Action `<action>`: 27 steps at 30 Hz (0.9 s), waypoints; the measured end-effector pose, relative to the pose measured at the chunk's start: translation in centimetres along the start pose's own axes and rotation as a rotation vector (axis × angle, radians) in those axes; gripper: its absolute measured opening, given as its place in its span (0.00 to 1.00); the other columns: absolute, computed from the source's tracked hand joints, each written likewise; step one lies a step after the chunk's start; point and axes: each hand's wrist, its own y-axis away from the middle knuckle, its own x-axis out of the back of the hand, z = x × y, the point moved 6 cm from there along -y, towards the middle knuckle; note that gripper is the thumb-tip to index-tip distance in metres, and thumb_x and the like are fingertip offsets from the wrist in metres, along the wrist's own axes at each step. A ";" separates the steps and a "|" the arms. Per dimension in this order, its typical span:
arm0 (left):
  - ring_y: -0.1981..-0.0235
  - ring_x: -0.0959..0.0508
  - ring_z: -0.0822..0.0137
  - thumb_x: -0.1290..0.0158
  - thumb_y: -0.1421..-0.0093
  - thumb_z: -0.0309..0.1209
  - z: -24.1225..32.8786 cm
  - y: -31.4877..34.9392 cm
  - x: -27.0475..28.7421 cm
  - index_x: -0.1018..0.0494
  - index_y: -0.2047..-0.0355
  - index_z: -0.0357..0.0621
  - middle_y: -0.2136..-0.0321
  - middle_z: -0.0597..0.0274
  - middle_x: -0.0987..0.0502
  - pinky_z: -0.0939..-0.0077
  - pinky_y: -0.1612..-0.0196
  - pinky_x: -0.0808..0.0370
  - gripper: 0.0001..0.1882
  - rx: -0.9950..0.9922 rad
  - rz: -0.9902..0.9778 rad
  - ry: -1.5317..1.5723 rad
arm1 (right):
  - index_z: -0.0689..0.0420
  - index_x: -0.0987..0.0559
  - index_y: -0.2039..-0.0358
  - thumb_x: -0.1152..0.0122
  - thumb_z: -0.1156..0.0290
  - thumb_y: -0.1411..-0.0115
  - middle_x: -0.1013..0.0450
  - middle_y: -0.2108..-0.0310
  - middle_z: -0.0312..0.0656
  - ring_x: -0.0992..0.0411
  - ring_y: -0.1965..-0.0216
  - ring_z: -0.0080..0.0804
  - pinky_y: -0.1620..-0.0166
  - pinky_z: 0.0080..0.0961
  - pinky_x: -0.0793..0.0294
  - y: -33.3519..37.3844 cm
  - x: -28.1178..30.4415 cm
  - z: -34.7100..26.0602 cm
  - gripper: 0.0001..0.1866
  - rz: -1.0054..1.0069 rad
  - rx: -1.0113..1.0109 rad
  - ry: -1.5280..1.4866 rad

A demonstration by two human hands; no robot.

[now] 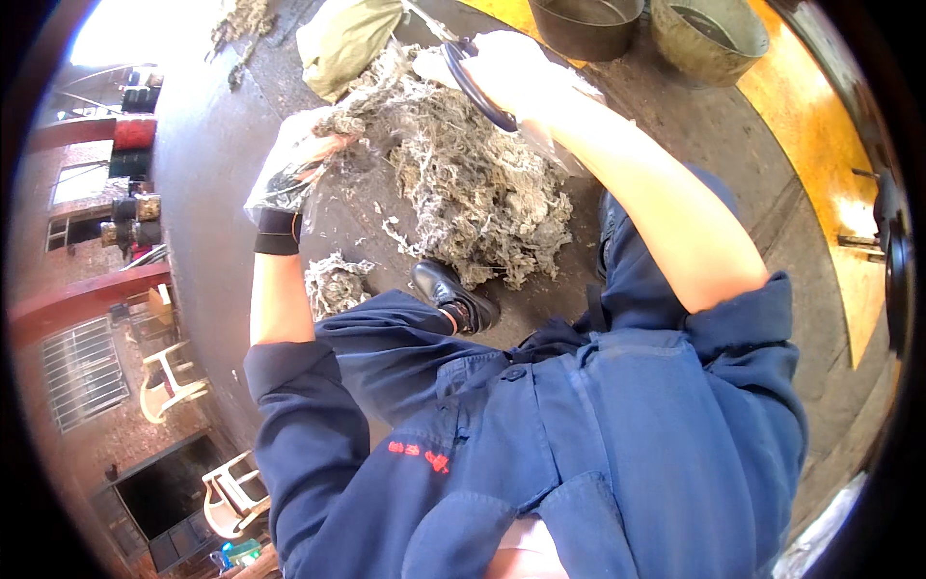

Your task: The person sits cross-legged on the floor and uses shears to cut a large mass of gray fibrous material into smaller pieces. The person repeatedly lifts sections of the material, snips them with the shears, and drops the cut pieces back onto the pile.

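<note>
A large heap of grey, shredded fibre lies on the dark floor between my feet. At its upper left edge, my left hand, in a clear plastic glove with a black wristband, closes on a tuft of the fibre. My right hand, gloved too, grips scissors by their dark looped handles above the far side of the heap. The scissors' blades point up and left, beside an olive-green cloth. Bright glare hides part of the right fingers.
Two round metal pans stand at the far right by a yellow board. A smaller fibre clump lies near my black shoe. More fibre scraps are at the far left. Pale chairs stand along the left.
</note>
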 end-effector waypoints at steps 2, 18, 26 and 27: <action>0.57 0.22 0.68 0.42 0.43 0.32 2.1 0.6 0.9 0.24 0.52 0.33 0.57 0.55 0.20 0.76 0.55 0.25 0.20 -0.241 0.121 -0.092 | 0.58 0.16 0.65 0.48 0.40 0.40 0.21 0.66 0.52 0.22 0.62 0.48 0.55 0.40 0.25 -0.5 -0.3 0.6 0.30 -0.018 -0.088 -0.063; 0.57 0.20 0.62 0.45 0.36 0.36 -5.5 13.6 6.6 0.26 0.51 0.40 0.57 0.60 0.20 0.62 0.54 0.22 0.17 0.013 0.617 0.713 | 0.57 0.20 0.76 0.52 0.24 0.46 0.30 0.85 0.37 0.33 0.82 0.23 0.72 0.23 0.34 5.5 -12.4 1.3 0.42 -0.776 -0.444 -0.562; 0.55 0.20 0.56 0.42 0.42 0.36 -10.0 15.1 5.8 0.25 0.52 0.35 0.54 0.52 0.21 0.59 0.50 0.23 0.21 0.000 0.732 0.992 | 0.63 0.24 0.71 0.54 0.28 0.40 0.25 0.74 0.47 0.33 0.79 0.27 0.73 0.25 0.31 2.9 -23.9 -1.1 0.41 -1.031 -0.642 -1.143; 0.57 0.19 0.54 0.44 0.38 0.41 -8.7 15.4 5.6 0.24 0.54 0.35 0.57 0.51 0.19 0.57 0.52 0.21 0.20 0.011 0.719 1.025 | 0.62 0.25 0.71 0.54 0.28 0.40 0.25 0.73 0.48 0.33 0.79 0.28 0.73 0.25 0.30 2.4 -25.3 -1.9 0.41 -1.014 -0.601 -1.180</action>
